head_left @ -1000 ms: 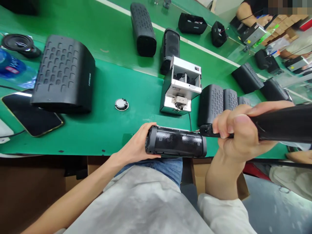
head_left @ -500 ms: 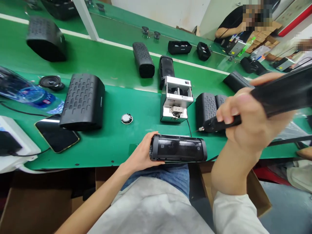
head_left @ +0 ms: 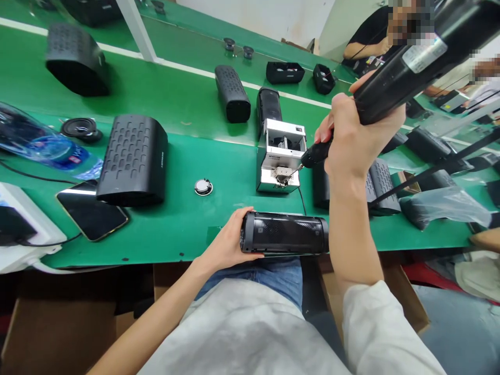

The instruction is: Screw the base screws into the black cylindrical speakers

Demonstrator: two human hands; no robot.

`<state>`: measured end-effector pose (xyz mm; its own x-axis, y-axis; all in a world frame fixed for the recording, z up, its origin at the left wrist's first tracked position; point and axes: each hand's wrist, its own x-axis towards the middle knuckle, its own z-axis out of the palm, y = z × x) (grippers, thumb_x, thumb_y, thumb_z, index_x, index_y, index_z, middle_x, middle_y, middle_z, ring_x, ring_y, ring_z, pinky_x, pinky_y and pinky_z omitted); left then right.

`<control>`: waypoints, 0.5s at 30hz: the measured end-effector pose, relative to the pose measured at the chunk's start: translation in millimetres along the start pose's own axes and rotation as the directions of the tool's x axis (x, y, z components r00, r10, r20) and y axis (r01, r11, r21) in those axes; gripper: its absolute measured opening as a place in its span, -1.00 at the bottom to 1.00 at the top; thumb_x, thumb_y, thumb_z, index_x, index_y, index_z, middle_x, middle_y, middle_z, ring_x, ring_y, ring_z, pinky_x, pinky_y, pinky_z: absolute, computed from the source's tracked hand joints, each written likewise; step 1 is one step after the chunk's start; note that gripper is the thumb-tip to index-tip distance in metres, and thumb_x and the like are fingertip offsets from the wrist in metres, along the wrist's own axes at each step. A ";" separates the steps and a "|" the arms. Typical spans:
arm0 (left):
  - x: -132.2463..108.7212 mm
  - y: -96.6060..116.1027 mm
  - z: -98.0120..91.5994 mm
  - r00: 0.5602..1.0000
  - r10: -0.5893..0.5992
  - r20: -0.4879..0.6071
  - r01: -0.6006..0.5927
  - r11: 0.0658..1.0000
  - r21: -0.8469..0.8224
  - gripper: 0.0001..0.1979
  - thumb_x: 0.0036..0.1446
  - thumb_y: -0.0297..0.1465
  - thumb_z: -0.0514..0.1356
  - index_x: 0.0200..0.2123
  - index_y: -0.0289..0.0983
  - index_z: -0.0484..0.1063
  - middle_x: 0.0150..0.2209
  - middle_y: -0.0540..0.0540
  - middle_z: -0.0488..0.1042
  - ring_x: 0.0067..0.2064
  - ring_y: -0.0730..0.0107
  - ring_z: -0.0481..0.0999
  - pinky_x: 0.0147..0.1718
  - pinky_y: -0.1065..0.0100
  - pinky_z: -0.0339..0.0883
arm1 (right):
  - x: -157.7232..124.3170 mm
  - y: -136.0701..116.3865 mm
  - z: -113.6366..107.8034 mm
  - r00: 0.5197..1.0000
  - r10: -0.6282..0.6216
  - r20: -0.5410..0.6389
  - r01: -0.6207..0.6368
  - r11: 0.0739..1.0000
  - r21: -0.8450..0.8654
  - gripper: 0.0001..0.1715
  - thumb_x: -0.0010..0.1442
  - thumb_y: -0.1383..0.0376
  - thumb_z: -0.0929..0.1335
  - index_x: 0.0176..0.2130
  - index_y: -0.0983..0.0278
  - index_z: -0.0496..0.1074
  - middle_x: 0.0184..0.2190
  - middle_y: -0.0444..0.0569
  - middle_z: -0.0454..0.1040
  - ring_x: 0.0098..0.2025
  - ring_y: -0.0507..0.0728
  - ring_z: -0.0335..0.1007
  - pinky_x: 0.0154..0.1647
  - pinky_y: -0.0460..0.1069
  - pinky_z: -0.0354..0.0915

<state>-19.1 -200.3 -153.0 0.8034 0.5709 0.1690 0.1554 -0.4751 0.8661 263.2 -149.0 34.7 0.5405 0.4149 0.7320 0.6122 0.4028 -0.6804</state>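
My left hand (head_left: 230, 234) is closed round the left end of a black speaker body (head_left: 289, 233), which lies lengthwise at the front edge of the bench. In my right hand (head_left: 351, 133) is a black electric screwdriver (head_left: 417, 62), tilted so its bit points down and left. The bit's tip meets the small metal outlet at the front of a silver screw feeder (head_left: 282, 156); whether a screw sits on it is too small to tell. A small round silver part (head_left: 203, 186) lies on the green mat, left of the feeder.
Patterned black speaker housings stand on the left (head_left: 135, 159) and behind the feeder (head_left: 232, 94). A phone (head_left: 91, 211), a plastic bottle (head_left: 47, 148) and a loose speaker driver (head_left: 81, 128) lie at left. A black bar (head_left: 433, 169) crosses at right. Another person (head_left: 367, 36) sits across the bench.
My right hand has swung left and up with the electric screwdriver, bringing its bit from the right to the screw feeder's outlet. My left hand and the speaker body have stayed in place.
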 end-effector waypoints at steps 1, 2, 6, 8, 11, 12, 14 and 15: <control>-0.1 -0.4 0.1 1.000 0.001 0.002 -0.001 1.000 0.002 0.15 0.13 -0.14 0.65 0.55 -0.09 0.02 0.45 -0.37 0.34 0.49 -0.31 0.48 0.46 -0.27 0.45 | 1.4 -0.5 0.2 1.000 0.026 0.008 -0.026 0.999 -0.036 -0.58 0.51 0.43 0.43 -0.09 0.07 0.11 -0.50 -0.35 0.13 -0.63 -0.06 -0.03 -0.62 -0.05 0.12; -0.2 -0.7 0.2 1.000 0.004 0.006 -0.004 1.000 0.004 0.15 0.13 -0.15 0.65 0.55 -0.09 0.01 0.46 -0.37 0.34 0.49 -0.31 0.47 0.46 -0.28 0.45 | 2.2 -1.4 0.6 0.999 0.041 0.007 -0.041 0.997 -0.061 -0.55 0.48 0.50 0.41 -0.10 0.07 0.11 -0.50 -0.36 0.13 -0.63 -0.07 -0.04 -0.62 -0.07 0.13; -0.5 -1.7 -0.1 1.000 0.002 0.008 -0.002 1.000 0.016 0.16 0.14 -0.14 0.65 0.56 -0.09 -0.01 0.47 -0.38 0.31 0.50 -0.32 0.45 0.47 -0.29 0.42 | -1.3 -8.0 -0.4 0.998 0.069 -0.002 -0.069 0.997 -0.046 -0.52 0.41 0.56 0.41 -0.13 0.08 0.11 -0.48 -0.35 0.20 -0.65 -0.08 -0.02 -0.67 -0.06 0.12; -0.6 -1.9 -0.5 1.000 -0.005 0.008 0.005 1.000 0.019 0.16 0.14 -0.12 0.64 0.55 -0.09 -0.01 0.48 -0.38 0.31 0.51 -0.32 0.45 0.48 -0.28 0.42 | -4.8 -13.7 -7.2 0.998 0.068 0.007 -0.068 0.998 0.003 -0.58 0.43 0.37 0.48 -0.15 0.08 0.16 -0.51 -0.34 0.19 -0.65 -0.06 0.01 -0.70 -0.04 0.11; -0.4 -2.2 -0.8 1.000 0.004 0.007 -0.004 1.000 0.022 0.14 0.15 -0.10 0.63 0.55 -0.09 0.00 0.47 -0.38 0.32 0.51 -0.32 0.45 0.49 -0.28 0.40 | -8.0 -29.0 -30.4 1.000 -0.012 0.004 0.011 0.981 0.196 -0.68 0.23 0.23 0.53 -0.20 0.09 0.32 -0.59 -0.35 0.14 -0.70 -0.03 0.03 -0.77 -0.01 0.06; -0.3 -2.3 -0.9 1.000 0.009 0.004 -0.009 1.000 0.023 0.14 0.16 -0.10 0.63 0.55 -0.09 0.00 0.47 -0.37 0.32 0.51 -0.32 0.44 0.50 -0.28 0.40 | -8.4 -36.6 -41.0 0.999 -0.032 -0.011 0.033 0.967 0.253 -0.73 0.15 0.25 0.50 -0.21 0.11 0.36 -0.61 -0.36 0.12 -0.71 -0.02 0.02 -0.79 -0.01 0.03; -0.1 -2.8 -0.9 1.000 0.017 0.000 -0.017 1.000 0.026 0.12 0.17 -0.08 0.62 0.56 -0.08 0.01 0.47 -0.36 0.32 0.51 -0.32 0.44 0.50 -0.27 0.39 | -9.2 -54.9 -63.7 0.997 -0.018 -0.081 0.039 0.960 0.276 -0.76 0.02 0.26 0.44 -0.24 0.15 0.41 -0.63 -0.36 0.10 -0.70 -0.03 -0.01 -0.78 -0.04 0.00; 0.1 -3.2 -0.8 1.000 0.021 -0.002 -0.021 0.999 0.026 0.12 0.18 -0.07 0.61 0.56 -0.08 0.01 0.47 -0.36 0.32 0.51 -0.32 0.45 0.51 -0.27 0.38 | -9.8 -64.7 -74.6 0.993 0.027 -0.111 0.000 0.972 0.236 -0.74 -0.01 0.25 0.43 -0.24 0.15 0.41 -0.62 -0.35 0.10 -0.68 -0.04 0.00 -0.75 -0.06 0.03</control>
<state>-20.0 -198.2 -155.3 0.8054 0.5622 0.1876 0.1540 -0.5043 0.8497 261.4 -240.0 74.3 0.6176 0.3321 0.7129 0.4587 0.5842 -0.6695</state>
